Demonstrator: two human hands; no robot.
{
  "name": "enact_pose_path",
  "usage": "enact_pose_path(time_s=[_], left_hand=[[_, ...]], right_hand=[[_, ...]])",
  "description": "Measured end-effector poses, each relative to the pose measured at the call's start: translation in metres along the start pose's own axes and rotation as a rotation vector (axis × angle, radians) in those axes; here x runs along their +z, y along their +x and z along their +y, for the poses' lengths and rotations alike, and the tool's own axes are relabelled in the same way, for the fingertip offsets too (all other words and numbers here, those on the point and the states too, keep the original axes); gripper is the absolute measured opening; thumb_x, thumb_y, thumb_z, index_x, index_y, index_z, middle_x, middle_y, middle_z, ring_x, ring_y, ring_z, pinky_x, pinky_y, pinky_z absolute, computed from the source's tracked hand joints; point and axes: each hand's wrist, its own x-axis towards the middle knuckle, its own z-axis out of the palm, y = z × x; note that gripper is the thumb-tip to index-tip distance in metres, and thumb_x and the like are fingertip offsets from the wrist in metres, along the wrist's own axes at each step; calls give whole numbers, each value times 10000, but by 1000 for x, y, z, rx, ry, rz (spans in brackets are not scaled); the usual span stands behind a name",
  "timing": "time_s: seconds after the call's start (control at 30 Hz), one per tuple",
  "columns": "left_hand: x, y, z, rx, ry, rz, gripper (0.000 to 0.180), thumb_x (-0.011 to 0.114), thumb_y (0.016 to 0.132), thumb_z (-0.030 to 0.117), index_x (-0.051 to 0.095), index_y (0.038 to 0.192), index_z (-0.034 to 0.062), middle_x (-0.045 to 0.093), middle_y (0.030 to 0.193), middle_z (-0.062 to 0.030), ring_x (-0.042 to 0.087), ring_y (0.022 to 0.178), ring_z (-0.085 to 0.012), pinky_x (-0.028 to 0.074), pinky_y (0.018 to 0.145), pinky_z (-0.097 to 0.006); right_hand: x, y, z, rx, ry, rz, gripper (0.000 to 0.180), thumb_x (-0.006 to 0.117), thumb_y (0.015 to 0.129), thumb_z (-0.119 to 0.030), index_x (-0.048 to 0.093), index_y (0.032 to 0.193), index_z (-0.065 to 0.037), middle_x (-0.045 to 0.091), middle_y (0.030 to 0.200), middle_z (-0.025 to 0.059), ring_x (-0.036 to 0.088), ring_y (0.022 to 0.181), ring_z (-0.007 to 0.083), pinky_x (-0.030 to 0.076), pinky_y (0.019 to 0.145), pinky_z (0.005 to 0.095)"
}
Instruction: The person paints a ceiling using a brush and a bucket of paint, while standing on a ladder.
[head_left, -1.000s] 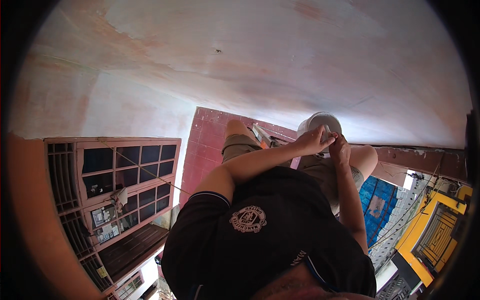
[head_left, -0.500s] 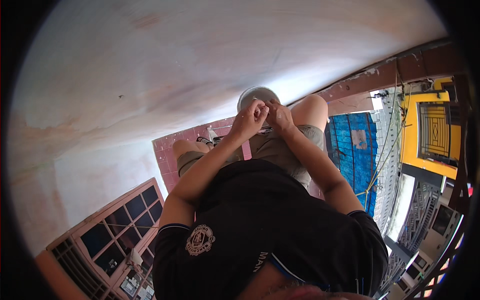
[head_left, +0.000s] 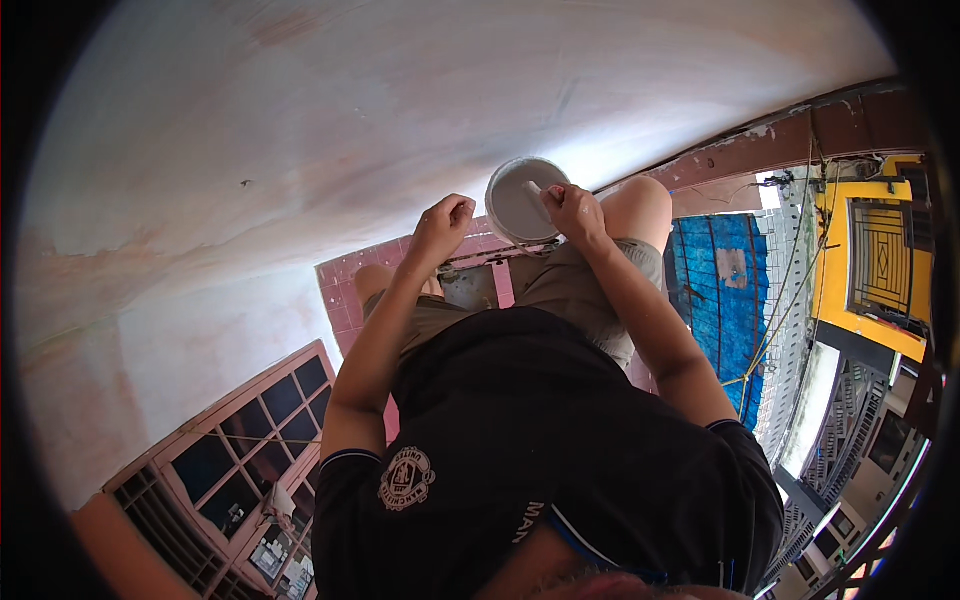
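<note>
In front of me is a round bucket (head_left: pixel 510 215) with pale grey, paint-like liquid in it, close to the wall and between my knees. Over its right rim, my right hand (head_left: pixel 575 215) is closed around a pale slim thing (head_left: pixel 532 188) that points into the bucket; I cannot tell its kind. My left hand (head_left: pixel 440 230) hovers left of the bucket, apart from it. Its fingers are curled in, and what they hold, if anything, is hidden.
A patchy whitish wall (head_left: pixel 300 130) rises ahead. Red tiles (head_left: pixel 345 290) cover the floor at left. A pink-framed window (head_left: pixel 245 455) stands at lower left. On the right are a brown beam (head_left: pixel 760 150), ropes and blue sheeting (head_left: pixel 715 300) below.
My hands were together over the bucket and are now apart. The left has moved left; the right has shifted to the right rim, and the bucket's inside shows.
</note>
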Motion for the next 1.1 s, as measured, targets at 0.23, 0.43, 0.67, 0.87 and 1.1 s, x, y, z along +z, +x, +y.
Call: enact_pose_path(time_s=[0.23, 0.43, 0.67, 0.87, 1.1], left_hand=[[-2, -22, -19, -61, -61, 33, 283, 643, 1013, 289, 703, 1110, 30, 717, 841, -119, 678, 756, -201, 543, 736, -342], [23, -25, -10, 59, -112, -131, 289, 646, 1017, 283, 684, 1148, 28, 713, 888, -98, 660, 807, -165, 540, 769, -328], [44, -14, 9, 11, -32, -242, 404, 649, 1016, 348, 654, 1218, -2, 729, 1003, -136, 697, 861, -210, 560, 800, -359], [70, 5, 30, -31, -89, -218, 558, 643, 1005, 446, 609, 1255, -52, 737, 1023, -185, 731, 916, -262, 574, 828, -381], [103, 22, 36, -56, -125, -175, 504, 636, 988, 451, 636, 1244, 17, 722, 1071, -233, 717, 959, -389, 561, 863, -448]], right_hand=[[-3, 6, -9, 52, -17, -47, 384, 638, 957, -434, 761, 1038, -79, 718, 919, 241, 699, 902, 430, 554, 801, 488], [-3, -3, -22, -38, -25, -6, 380, 625, 976, -438, 743, 1055, -86, 701, 1038, 172, 687, 951, 391, 558, 831, 486], [5, -8, -16, 0, -47, 10, 304, 607, 969, -377, 705, 980, -90, 684, 1028, 163, 677, 954, 391, 552, 820, 510], [10, -6, -18, -136, -101, 3, 277, 528, 1021, -268, 687, 954, -52, 676, 984, 210, 684, 885, 398, 559, 746, 505], [22, -6, 16, -288, -104, 96, 118, 617, 931, -143, 701, 920, -60, 683, 872, 165, 679, 853, 369, 570, 726, 460]])
